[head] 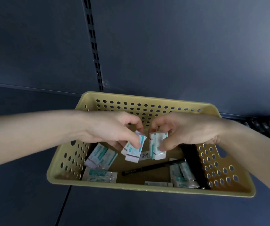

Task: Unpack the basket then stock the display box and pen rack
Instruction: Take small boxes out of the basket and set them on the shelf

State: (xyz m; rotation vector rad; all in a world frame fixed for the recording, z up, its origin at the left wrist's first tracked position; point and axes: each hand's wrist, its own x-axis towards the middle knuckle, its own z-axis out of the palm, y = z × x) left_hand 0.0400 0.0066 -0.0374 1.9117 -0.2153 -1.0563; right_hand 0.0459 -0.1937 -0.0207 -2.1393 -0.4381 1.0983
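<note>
Tan perforated basket [131, 187] stands on a dark grey shelf [25, 193], its far rim close to the back panel [179, 46], where a slotted upright [95, 46] runs down. Bare shelf lies to the left and in front of the basket. At the far right edge, dark blurred items [267, 126] sit just beyond the basket's corner, too dim to identify. Both forearms come in over the side rims, and the hands meet above the middle of the basket, near each other but apart.

Contents:
- **Held:** The left hand [108, 129] has fingers and thumb curled round a small stack of packets [133, 152]. The right hand [188, 131] pinches a second stack [157, 145] between thumb and fingers, upright.
- **On the floor:** Loose packets [100, 156] lie by the left wall, one flat packet [100, 174] in the near-left corner, and a cluster [182, 175] at the near right.
- **Pen:** A black pen [153, 168] lies slantwise between these groups.
- **Right wall:** A long black item [194, 162] lies along it; its kind cannot be told.
- **Label:** A small label [144, 154] shows below the hands.

The packets are white with teal print and a dark band near one end
</note>
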